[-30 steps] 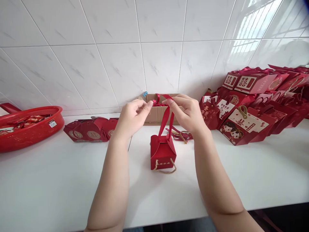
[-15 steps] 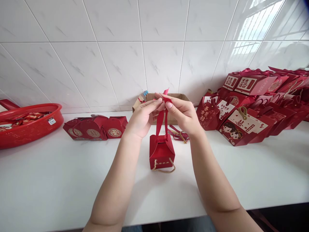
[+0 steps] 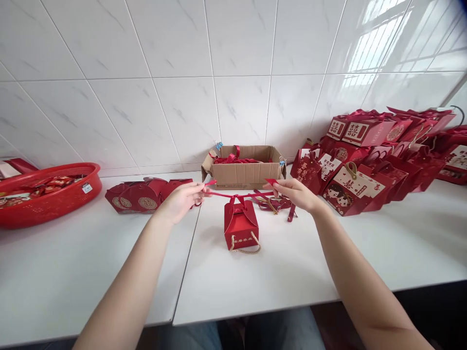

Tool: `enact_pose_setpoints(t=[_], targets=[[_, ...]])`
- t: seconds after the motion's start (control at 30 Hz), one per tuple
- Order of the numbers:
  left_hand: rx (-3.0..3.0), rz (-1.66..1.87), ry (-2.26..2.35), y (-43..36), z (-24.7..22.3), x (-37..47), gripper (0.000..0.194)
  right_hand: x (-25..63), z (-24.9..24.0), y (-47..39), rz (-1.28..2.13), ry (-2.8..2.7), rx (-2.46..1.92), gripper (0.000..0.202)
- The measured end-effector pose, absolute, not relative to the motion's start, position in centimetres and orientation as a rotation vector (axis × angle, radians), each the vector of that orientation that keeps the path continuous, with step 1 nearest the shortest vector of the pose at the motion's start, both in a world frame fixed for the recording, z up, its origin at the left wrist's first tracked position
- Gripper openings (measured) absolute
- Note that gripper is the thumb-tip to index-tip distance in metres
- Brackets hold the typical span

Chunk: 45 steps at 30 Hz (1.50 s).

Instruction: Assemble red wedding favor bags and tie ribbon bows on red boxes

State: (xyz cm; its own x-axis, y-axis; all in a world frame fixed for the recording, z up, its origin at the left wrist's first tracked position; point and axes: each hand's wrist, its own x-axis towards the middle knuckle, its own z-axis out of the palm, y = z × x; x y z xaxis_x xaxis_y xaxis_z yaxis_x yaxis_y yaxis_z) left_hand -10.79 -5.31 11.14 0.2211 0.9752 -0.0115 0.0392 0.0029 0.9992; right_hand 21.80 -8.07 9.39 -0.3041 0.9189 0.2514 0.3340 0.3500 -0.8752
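Left hand point(image 3: 182, 199), right hand point(image 3: 297, 193) pinching ribbon point(image 3: 219, 195) ends at ten and two o'clock from box point(image 3: 241, 224); overpulling could crumple box top.

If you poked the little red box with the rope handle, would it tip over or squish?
The small red box might slide before tipping, since it sits on a flat, squat base. Its thin folded sides look like card, so a hard squeeze could dent them. The rope handle would probably flop, as it sags.
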Motion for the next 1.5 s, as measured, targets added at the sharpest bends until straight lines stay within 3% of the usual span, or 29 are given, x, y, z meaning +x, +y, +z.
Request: enact_pose_setpoints(t=[0.17, 0.33, 0.53, 0.63, 0.73, 0.83, 0.9, 1.0, 1.17, 1.5], targets=[[1.223, 1.008, 1.291, -6.4, 8.2, -13.8, 0.035, 24.0, 6.4, -9.1, 1.073, -1.695, -1.314, 0.040], [1.184, 1.079, 1.404, -6.7, 6.0, -13.9, 0.042, 24.6, 4.7, -8.9, 1.295, -1.414, -1.222, 0.033], [1.358, 1.005, 1.627, -6.7, 4.4, -13.9, 0.038, 24.9, 3.8, -8.5, 1.450, -1.208, -1.211, 0.028], [1.538, 1.128, 1.749, -7.0, 4.2, -13.3, 0.031, 24.4, 4.2, -8.5, 1.259, -1.139, -1.336, 0.029], [2.015, 1.352, 1.787, -7.8, 4.8, -11.3, 0.032, 22.9, 5.2, -8.6, 0.624, -1.080, -1.421, 0.052], [2.318, 1.259, 1.582, -8.4, 5.6, -8.5, 0.029, 20.3, 6.3, -8.6, 0.224, -1.316, -1.249, 0.035], [2.413, 1.139, 1.435, -8.5, 5.9, -6.9, 0.025, 18.3, 6.4, -8.7, 0.353, -1.554, -1.124, 0.019], [2.448, 1.103, 1.319, -8.1, 5.5, -5.6, 0.023, 15.8, 5.4, -8.8, 0.564, -1.734, -1.067, 0.023], [2.290, 1.134, 1.213, -7.8, 3.8, -6.3, 0.015, 14.9, 3.2, -9.4, 0.499, -1.840, -1.047, 0.024], [2.169, 1.090, 1.209, -8.7, 2.9, -6.3, 0.028, 15.0, 2.2, -9.7, 0.551, -1.813, -1.067, 0.020]])
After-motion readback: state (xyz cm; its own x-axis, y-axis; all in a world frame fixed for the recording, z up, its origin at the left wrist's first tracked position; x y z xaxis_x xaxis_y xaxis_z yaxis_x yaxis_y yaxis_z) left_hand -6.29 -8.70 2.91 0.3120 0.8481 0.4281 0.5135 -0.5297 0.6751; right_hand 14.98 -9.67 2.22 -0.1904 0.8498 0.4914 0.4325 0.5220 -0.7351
